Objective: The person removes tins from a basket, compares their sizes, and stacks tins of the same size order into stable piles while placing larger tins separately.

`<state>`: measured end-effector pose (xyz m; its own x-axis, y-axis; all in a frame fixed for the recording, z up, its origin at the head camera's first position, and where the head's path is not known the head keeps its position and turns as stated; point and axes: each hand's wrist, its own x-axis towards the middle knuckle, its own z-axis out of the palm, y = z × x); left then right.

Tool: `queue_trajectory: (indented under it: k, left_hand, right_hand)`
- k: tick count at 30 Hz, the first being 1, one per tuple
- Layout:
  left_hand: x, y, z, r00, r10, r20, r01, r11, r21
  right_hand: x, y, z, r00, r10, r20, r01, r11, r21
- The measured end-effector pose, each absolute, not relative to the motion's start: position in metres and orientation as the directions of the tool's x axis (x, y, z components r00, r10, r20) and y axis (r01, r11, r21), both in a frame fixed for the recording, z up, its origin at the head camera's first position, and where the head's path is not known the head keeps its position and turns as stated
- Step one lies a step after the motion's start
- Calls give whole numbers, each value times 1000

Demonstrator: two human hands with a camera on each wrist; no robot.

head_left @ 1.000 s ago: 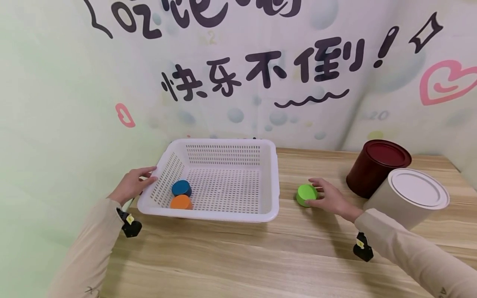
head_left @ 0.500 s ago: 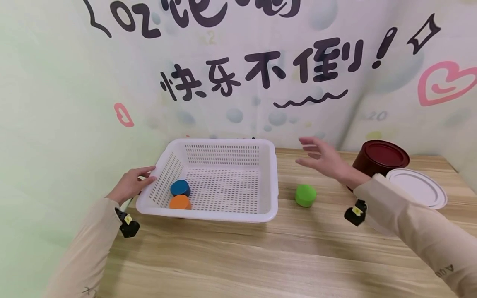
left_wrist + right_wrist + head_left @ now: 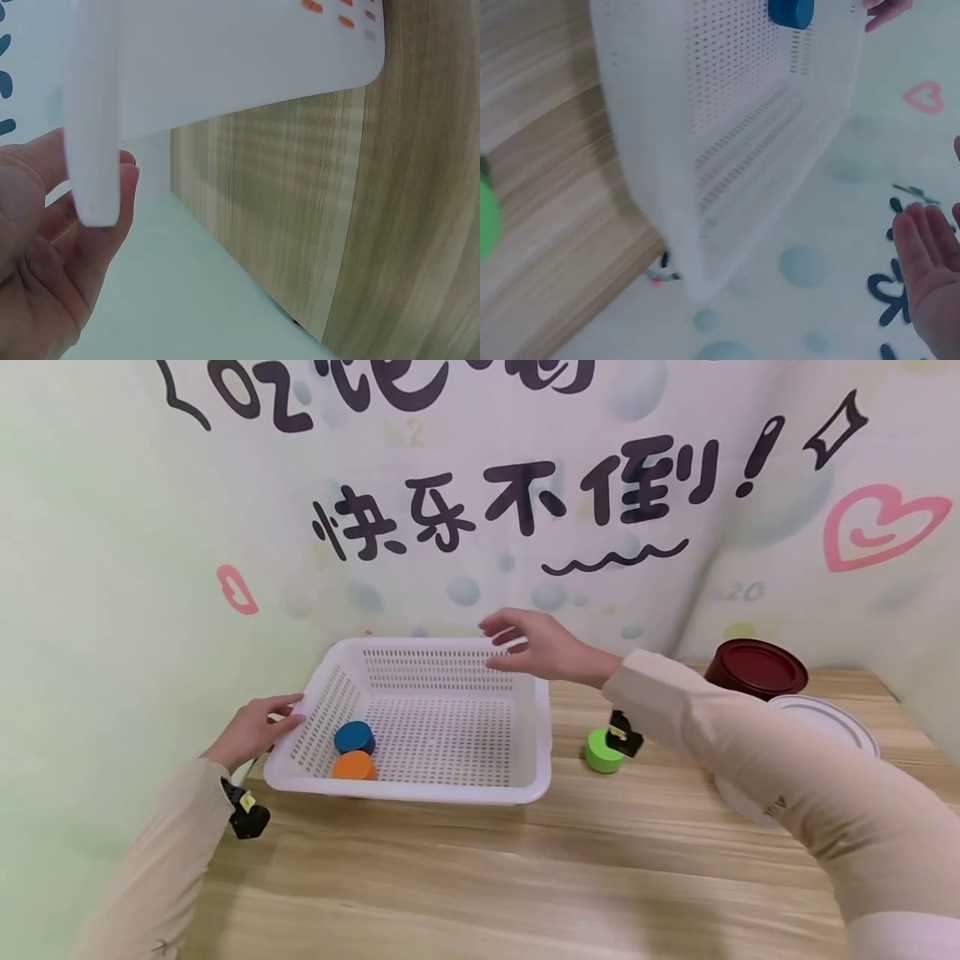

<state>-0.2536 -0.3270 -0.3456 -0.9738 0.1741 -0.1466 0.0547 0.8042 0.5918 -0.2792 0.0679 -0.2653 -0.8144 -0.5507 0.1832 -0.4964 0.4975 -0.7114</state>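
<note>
A white perforated plastic basket (image 3: 442,792) stands on the wooden table. My left hand (image 3: 251,727) pinches its left rim, thumb on one side and fingers on the other, as the left wrist view shows. Inside, at the front left, lie a blue round block (image 3: 354,737) and an orange one (image 3: 355,767). My right hand (image 3: 542,643) hovers over the basket's back right corner, holding nothing; in the right wrist view its fingers (image 3: 919,236) are extended. A green round block (image 3: 602,753) sits on the table right of the basket, below the right wrist.
At the right stand a dark red can (image 3: 757,667) and a white can (image 3: 825,722), partly hidden by the right sleeve. Behind the table hangs a printed wall cloth (image 3: 420,602). The wooden tabletop (image 3: 465,877) extends in front of the basket.
My right hand has let go of the green block, risen, and moved left over the basket. The green block stays on the table. The left hand keeps its place on the rim.
</note>
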Motion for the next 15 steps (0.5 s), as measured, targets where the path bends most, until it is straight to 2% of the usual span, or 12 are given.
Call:
queue_trajectory:
  k: [7,11,15]
  left_hand:
    - [-253,-326,-345,-976,160,-147,41,802,596]
    - [-253,-326,-344,-979,157,-133,50,807,588]
    - [-252,-326,-345,-980,154,-126,52,808,587]
  right_hand:
    - [-294,23,-264,-774,-603,191,-541,474,-695]
    - [-300,2,-279,-748,-640,173,-548,451,-704]
    - [-304,-12,-299,-752,-649,118,-508,455,-732]
